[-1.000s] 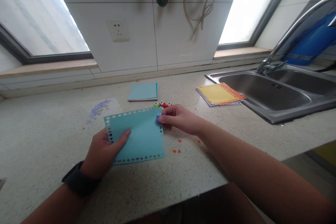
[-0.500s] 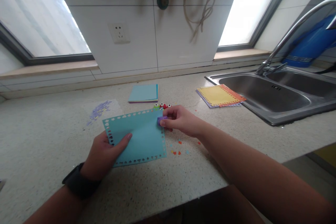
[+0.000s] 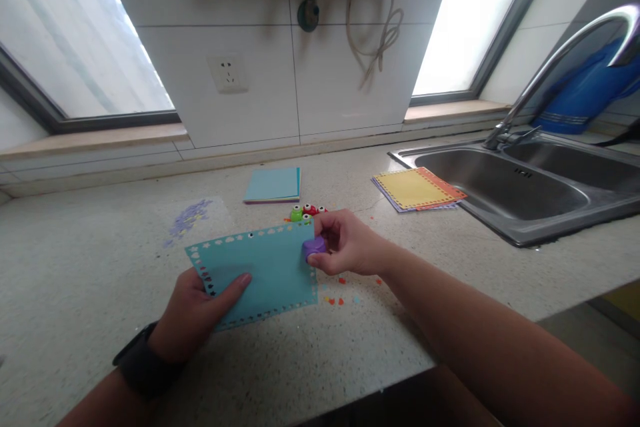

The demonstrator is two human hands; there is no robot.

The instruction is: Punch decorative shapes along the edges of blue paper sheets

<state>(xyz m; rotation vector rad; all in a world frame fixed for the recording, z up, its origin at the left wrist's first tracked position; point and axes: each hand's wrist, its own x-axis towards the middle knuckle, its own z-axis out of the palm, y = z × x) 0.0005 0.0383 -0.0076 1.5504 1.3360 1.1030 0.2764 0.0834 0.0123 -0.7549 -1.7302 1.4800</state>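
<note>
Pinching a small purple plastic punch (image 3: 314, 247) on the teal punched-border paper sheet's (image 3: 260, 267) right edge, the right hand (image 3: 345, 243) has lifted slightly; the left hand (image 3: 197, 310) grips the sheet's near-left corner, green and red punches (image 3: 306, 211) just behind, scattered paper bits (image 3: 340, 290) right of it.

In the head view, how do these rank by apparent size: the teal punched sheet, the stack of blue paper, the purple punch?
1. teal punched sheet, though nearest the camera
2. stack of blue paper, farther back
3. purple punch, clearly smallest

Daylit counter, backlit by two windows

The left window (image 3: 75, 47) and right window (image 3: 470, 20) glare white; the wall (image 3: 300, 80) between them stays dimmer. Soft shadows lie under the hands. Straight edges bow toward the frame's rim; focus is fairly sharp.
</note>
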